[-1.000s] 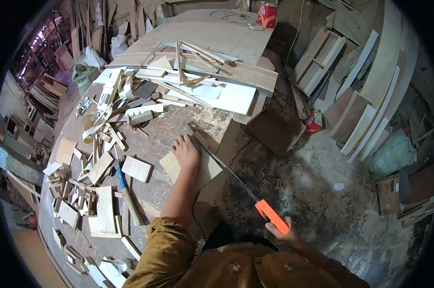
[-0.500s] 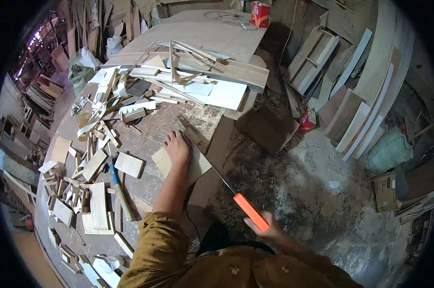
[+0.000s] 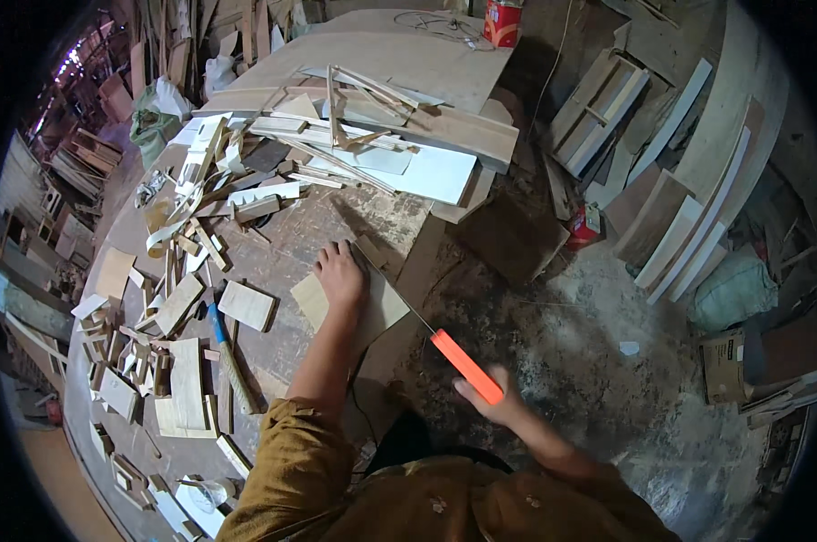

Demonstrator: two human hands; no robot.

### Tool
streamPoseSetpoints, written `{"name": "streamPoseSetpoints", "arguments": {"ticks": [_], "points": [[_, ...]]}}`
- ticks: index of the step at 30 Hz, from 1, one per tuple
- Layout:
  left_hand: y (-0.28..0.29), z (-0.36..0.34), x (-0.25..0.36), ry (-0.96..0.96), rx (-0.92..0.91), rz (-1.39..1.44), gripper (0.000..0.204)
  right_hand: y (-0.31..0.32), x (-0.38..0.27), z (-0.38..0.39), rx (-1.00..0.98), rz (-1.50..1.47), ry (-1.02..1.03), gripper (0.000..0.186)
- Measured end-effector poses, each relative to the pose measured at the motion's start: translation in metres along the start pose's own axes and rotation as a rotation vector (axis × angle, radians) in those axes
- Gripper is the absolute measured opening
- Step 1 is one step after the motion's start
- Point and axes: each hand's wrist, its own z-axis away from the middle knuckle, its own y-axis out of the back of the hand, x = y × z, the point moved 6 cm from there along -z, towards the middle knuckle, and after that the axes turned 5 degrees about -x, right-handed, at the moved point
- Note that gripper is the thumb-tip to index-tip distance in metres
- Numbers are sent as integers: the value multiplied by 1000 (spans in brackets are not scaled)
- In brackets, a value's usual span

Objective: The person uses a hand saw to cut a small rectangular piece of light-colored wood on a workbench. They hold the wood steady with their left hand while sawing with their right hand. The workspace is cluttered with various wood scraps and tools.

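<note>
Orange-handled saw [image 3: 426, 336] across pale wood piece [image 3: 350, 307]

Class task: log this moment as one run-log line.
left hand: pressing plywood piece | right hand: gripping orange-handled saw | blade at piece edge

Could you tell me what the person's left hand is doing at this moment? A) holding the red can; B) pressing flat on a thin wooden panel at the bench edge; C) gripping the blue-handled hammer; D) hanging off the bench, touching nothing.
B: the left hand lies spread on the thin wooden panel at the bench edge, while the right hand grips the orange-handled saw beside it.
</note>
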Motion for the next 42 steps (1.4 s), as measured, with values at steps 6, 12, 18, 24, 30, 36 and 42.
{"name": "streamPoseSetpoints", "arguments": {"ticks": [6, 12, 18, 24, 30, 36, 42], "points": [[-9, -5, -1, 47, -51, -42, 26, -12, 9, -48, 126, 69, 24, 31], [-4, -4, -6, 49, 1, -25, 22, 6, 16, 41, 60, -47, -156, 30], [-7, -7, -3, 68, -68, -18, 26, -4, -5, -40, 76, 49, 159, 28], [-1, -5, -2, 49, -45, -25, 27, 5, 39, 18, 68, 6, -25, 26], [-7, -6, -4, 8, -16, -40, 28, 9, 15, 26, -31, -42, -13, 25], [-8, -4, -2, -8, -22, -15, 31, -6, 22, -17, 41, 1, 49, 31], [-5, -7, -1, 25, -16, -29, 29, 17, 24, 70, -12, -161, -312, 28]]}}
